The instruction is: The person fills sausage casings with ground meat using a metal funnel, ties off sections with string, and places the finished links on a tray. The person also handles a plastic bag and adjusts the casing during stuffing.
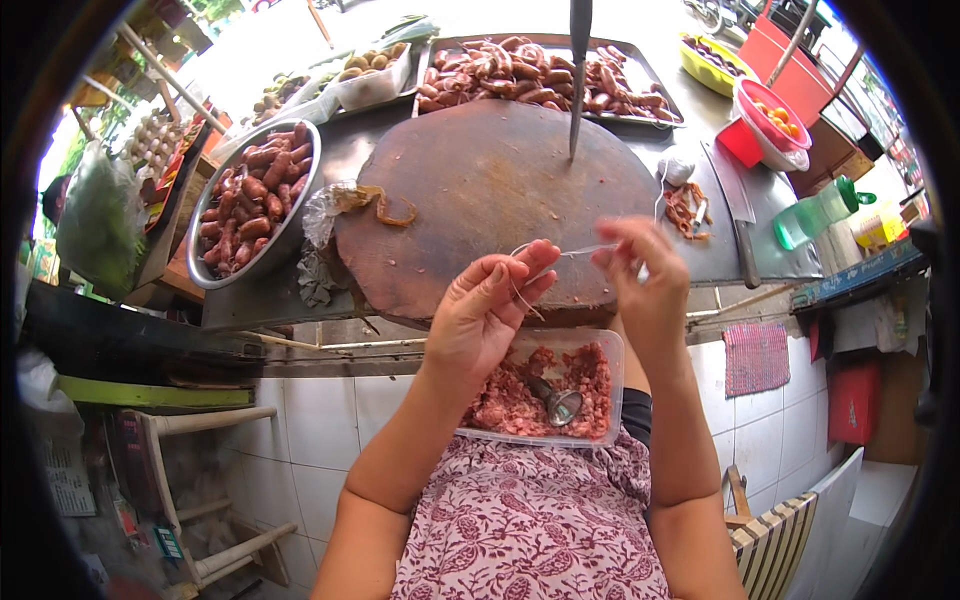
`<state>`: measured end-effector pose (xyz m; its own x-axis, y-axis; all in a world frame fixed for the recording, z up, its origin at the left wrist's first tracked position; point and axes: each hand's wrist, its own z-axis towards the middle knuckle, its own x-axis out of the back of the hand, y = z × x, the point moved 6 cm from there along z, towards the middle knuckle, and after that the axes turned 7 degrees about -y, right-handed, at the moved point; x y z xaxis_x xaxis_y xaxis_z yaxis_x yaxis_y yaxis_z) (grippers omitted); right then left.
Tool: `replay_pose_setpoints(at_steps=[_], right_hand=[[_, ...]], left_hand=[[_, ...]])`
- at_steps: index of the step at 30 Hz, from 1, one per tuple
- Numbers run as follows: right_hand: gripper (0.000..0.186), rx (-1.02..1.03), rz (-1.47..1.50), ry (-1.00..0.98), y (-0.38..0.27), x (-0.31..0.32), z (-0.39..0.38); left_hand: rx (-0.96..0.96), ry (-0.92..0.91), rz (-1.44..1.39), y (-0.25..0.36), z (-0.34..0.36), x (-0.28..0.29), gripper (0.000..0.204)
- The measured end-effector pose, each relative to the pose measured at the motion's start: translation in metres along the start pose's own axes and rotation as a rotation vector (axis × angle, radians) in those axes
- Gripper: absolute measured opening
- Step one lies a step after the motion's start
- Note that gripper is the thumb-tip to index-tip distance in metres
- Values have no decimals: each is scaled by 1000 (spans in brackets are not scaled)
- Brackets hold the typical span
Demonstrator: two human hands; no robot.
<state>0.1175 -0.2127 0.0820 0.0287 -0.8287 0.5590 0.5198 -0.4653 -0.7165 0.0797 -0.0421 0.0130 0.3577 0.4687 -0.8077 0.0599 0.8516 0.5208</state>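
My left hand [478, 315] is raised over the front of a round wooden board [470, 170], thumb and fingers closed on a thin pale string [570, 253] that loops down from them. My right hand [645, 285], a little to the right and blurred at the fingertips, pinches the same string or strand, stretched between the hands. Below them, a clear plastic container [610, 352] of minced meat [500, 400] rests at my lap with a metal funnel-like piece [558, 400] in it. A white ball of string [676, 160] lies right of the board, beside orange scraps [686, 208].
A steel bowl [205, 270] of sausages stands left; a sausage tray [660, 85] behind. A knife [580, 50] stands upright in the board; a cleaver [732, 190], green bottle [805, 220] and basins [762, 125] are right. A wooden stool [205, 430] is low left.
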Motion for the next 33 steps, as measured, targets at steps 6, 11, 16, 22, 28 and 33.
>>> replay_pose_setpoints(at_steps=[6, 11, 16, 22, 28, 33], right_hand=[[14, -466, 792, -284, -5, -64, -45], [5, -169, 383, -308, -18, -51, -43], [8, 125, 57, -48, -26, -19, -33], [8, 42, 281, -167, -21, -39, -39], [19, -99, 623, -180, -19, -51, -45], [18, -460, 1304, -204, -6, -56, -51]], left_hand=[[-149, 110, 98, -12, -13, -1, 19], [-141, 40, -270, 9, -15, -3, 20], [420, -75, 91, -11, -31, -20, 32], [300, -1, 1133, -1, -31, -24, 29], [91, 43, 1336, 2, -33, -37, 28], [-412, 75, 1636, 15, -36, -62, 25]])
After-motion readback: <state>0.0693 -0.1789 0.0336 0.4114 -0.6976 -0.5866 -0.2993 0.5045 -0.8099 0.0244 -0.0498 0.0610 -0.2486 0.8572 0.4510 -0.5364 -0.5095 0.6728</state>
